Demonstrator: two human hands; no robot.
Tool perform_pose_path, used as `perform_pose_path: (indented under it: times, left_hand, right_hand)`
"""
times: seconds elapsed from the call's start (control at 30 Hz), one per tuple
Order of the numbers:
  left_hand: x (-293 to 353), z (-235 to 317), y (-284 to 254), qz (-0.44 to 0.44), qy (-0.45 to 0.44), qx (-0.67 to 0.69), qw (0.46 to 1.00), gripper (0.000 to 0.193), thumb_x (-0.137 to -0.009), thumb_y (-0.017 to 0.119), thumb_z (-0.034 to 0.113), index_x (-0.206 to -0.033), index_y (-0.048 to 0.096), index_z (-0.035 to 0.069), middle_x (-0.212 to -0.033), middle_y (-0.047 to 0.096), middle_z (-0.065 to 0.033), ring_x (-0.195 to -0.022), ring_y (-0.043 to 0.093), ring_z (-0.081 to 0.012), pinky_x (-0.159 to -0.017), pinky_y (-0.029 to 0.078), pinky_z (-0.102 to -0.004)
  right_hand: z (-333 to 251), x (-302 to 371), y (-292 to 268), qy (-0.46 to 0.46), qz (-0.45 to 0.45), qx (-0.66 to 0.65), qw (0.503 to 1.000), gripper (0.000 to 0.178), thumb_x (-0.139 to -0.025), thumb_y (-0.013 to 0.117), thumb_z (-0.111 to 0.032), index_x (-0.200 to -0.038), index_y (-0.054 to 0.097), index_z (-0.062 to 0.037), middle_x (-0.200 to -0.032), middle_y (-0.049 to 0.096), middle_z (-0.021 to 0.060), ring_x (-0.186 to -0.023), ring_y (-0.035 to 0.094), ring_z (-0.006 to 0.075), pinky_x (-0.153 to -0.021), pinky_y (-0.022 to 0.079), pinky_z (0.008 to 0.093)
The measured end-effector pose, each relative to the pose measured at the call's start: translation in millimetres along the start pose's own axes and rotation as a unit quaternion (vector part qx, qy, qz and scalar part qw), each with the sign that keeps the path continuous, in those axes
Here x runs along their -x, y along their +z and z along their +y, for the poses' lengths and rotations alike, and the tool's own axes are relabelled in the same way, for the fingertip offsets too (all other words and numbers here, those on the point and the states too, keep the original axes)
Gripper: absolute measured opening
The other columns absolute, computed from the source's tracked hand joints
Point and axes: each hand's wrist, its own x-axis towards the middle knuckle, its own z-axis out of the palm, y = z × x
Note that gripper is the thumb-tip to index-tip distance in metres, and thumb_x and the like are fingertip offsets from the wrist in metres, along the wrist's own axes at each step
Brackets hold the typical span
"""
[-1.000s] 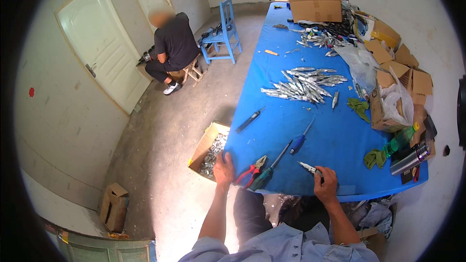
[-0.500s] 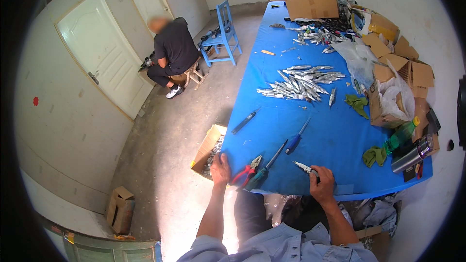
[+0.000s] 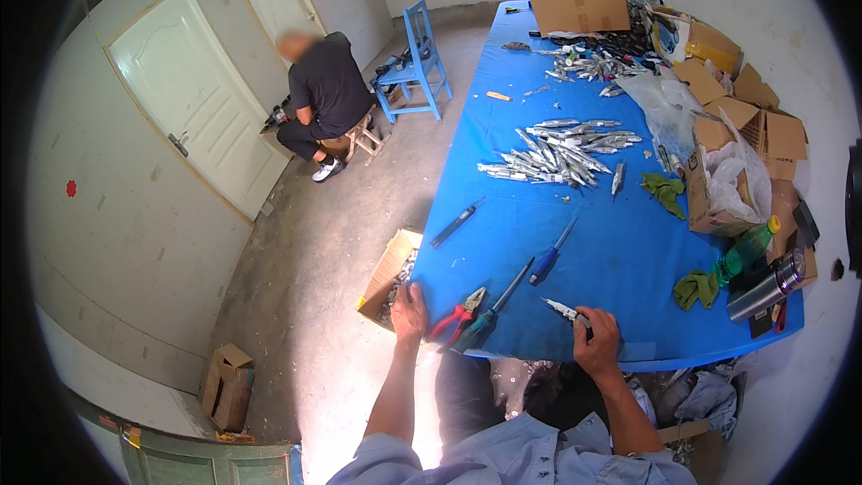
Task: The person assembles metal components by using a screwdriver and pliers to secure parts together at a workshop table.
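Note:
My left hand (image 3: 409,312) lies at the near left edge of the blue-covered table (image 3: 503,296), beside a cardboard box (image 3: 379,283) of small metallic bits. Its fingers point forward, seemingly stretched out, with nothing visible in them. Over the near part of the table, my right hand (image 3: 596,341) is closed around a slim silvery piece (image 3: 564,309) with a pointed tip, which points away to the left. Between the hands lie red-handled pliers (image 3: 460,317) and a long screwdriver with a teal handle (image 3: 476,330). A blue-handled screwdriver (image 3: 544,266) lies farther out.
Many slim silvery pieces (image 3: 561,153) are heaped mid-table, and a dark pen-shaped tool (image 3: 456,223) lies nearer. To the right stand a green bottle (image 3: 747,248), a steel flask (image 3: 765,287) and open cartons (image 3: 718,184). Across the room a person (image 3: 330,85) sits near a blue chair (image 3: 415,72).
The whole view has shifted very slightly. Both hands keep their places, and the silvery piece stays in my right hand.

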Motion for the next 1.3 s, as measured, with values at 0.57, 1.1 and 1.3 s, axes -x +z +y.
perform_pose_path:
  times: [0.57,1.1,1.3]
  left_hand:
    - [1.4,3.9,-2.4,-0.003,0.003,0.008,1.000,0.059,-0.107,0.045,0.052,-0.126,0.064,0.000,-0.109,0.070,-0.0320,-0.106,0.066,-0.0503,-0.092,0.051,-0.0535]
    - [0.3,1.0,-1.3,0.001,-0.008,-0.002,1.000,0.064,-0.105,0.044,0.056,-0.129,0.064,0.000,-0.113,0.070,-0.0317,-0.110,0.066,-0.0499,-0.096,0.050,-0.0531]
    - [1.1,2.8,-1.8,-0.002,-0.018,0.000,1.000,0.062,-0.106,0.045,0.054,-0.131,0.064,0.001,-0.115,0.069,-0.0314,-0.112,0.066,-0.0491,-0.097,0.050,-0.0524]
  right_hand:
    - [-2.2,-1.8,-1.0,-0.004,-0.002,0.009,1.000,0.019,-0.089,0.068,-0.008,-0.107,0.069,-0.0030,-0.093,0.069,0.0143,-0.087,0.065,0.0366,-0.082,0.047,0.0449]
    - [-2.3,-1.7,0.3,-0.003,0.002,0.006,1.000,0.018,-0.089,0.068,-0.008,-0.107,0.069,-0.0034,-0.095,0.070,0.0141,-0.088,0.066,0.0365,-0.082,0.048,0.0447]
    - [-1.6,-1.4,0.9,-0.004,0.003,0.004,1.000,0.019,-0.089,0.068,-0.008,-0.107,0.069,-0.0035,-0.094,0.069,0.0140,-0.087,0.065,0.0366,-0.081,0.048,0.0449]
